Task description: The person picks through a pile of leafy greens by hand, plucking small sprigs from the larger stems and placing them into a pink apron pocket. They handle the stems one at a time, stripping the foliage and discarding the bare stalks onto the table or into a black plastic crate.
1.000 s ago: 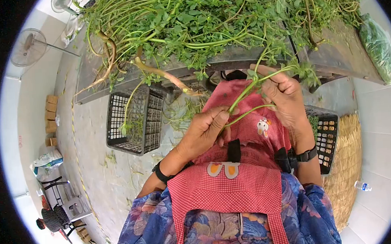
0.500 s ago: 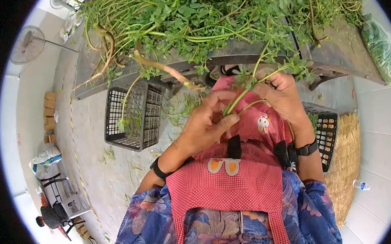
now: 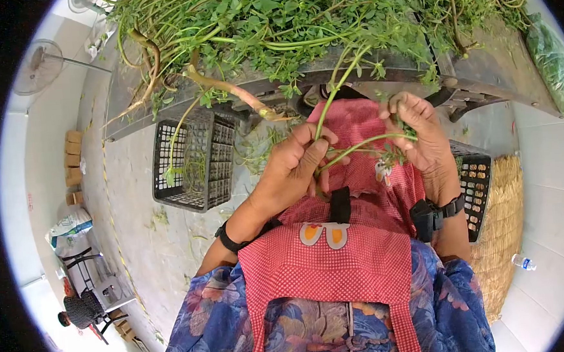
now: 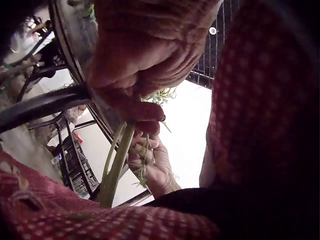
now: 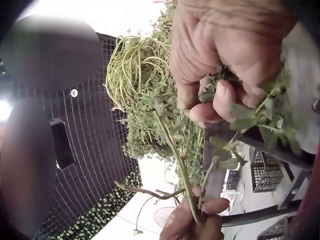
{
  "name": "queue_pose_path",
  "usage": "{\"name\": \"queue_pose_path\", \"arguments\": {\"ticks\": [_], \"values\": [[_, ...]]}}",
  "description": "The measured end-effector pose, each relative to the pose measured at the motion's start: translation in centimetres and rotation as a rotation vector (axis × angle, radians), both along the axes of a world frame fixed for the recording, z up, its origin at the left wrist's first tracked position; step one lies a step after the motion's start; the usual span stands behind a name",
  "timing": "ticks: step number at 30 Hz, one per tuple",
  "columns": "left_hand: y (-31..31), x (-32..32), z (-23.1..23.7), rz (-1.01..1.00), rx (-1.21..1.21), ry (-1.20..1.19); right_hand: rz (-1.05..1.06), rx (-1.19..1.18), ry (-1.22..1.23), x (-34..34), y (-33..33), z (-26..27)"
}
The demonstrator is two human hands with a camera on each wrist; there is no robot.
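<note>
In the head view my left hand [image 3: 294,165] pinches the lower end of a forked leafy green stem [image 3: 331,103] in front of the apron. Its longer branch points up toward the table, and a thinner branch [image 3: 367,143] bends across to the right. At that side my right hand [image 3: 425,135] has its fingers curled round small leaves, which poke out below its fingertips in the right wrist view. My left thumb and fingers [image 5: 192,222] show low in that same view, gripping the stem. In the left wrist view the stem [image 4: 119,167] hangs below my left fingers.
A big heap of leafy stems [image 3: 298,20] covers the dark table [image 3: 488,66], with a thick root [image 3: 228,89] jutting over its front edge. Black crates [image 3: 220,160] stand below on either side. A green-filled plastic bag [image 3: 553,66] hangs at the right end.
My right hand has drawn to the right, off the long branch, with leaves in its fingers. My left hand regripped the stem low down; the long branch now stands free toward the table.
</note>
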State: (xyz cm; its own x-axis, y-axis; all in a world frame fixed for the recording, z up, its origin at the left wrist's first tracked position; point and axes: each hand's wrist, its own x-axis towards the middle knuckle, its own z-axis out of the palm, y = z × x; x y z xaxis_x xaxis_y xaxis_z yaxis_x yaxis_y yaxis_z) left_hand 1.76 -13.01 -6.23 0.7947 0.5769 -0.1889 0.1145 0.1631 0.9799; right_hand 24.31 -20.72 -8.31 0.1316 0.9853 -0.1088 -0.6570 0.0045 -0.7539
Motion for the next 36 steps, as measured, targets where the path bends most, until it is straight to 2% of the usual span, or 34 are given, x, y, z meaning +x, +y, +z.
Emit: {"name": "queue_pose_path", "arguments": {"ticks": [3,8,12,15,17,18,20,21,23,27,29,30,36], "values": [[-0.1,0.0,0.4,-0.065,-0.069,-0.021,0.032,0.016,-0.018,-0.8,0.9,0.0],[-0.2,0.5,0.6,-0.115,-0.019,-0.019,0.138,-0.017,-0.027,-2.3,2.5,1.9],[-0.3,0.7,0.4,-0.089,-0.079,-0.034,0.082,-0.026,-0.024,-3.3,3.0,1.9],[0.0,0.4,-0.2,-0.121,-0.034,0.013,0.145,-0.009,-0.164,-2.3,3.1,0.4],[0.1,0.2,-0.6,-0.093,-0.041,0.007,0.026,-0.043,-0.853,-1.9,3.1,0.0],[0.0,0.1,-0.7,-0.065,-0.044,0.001,0.029,-0.047,-0.852,-1.7,2.9,0.1],[0.0,0.3,-0.2,-0.036,-0.056,0.0,-0.25,-0.164,-0.673,-1.2,2.5,1.0],[0.1,0.4,0.0,-0.005,-0.062,-0.001,-0.246,-0.16,-0.674,-1.2,2.0,2.2],[0.0,0.3,-0.3,0.035,-0.065,-0.029,-0.244,-0.209,-0.425,-1.7,-0.1,4.7],[0.3,0.6,-0.5,0.081,-0.096,-0.066,-0.109,-0.041,-0.351,-0.6,-2.6,3.2],[0.2,0.6,-0.3,0.073,-0.107,-0.084,0.09,-0.243,-0.439,-1.5,-2.8,2.1],[0.2,0.7,-0.2,0.066,-0.12,-0.099,0.131,-0.31,-0.399,-2.3,-2.6,1.6],[0.1,0.6,-0.1,0.076,-0.222,-0.139,0.016,-0.268,-0.349,-4.6,-1.3,-1.1]]}}
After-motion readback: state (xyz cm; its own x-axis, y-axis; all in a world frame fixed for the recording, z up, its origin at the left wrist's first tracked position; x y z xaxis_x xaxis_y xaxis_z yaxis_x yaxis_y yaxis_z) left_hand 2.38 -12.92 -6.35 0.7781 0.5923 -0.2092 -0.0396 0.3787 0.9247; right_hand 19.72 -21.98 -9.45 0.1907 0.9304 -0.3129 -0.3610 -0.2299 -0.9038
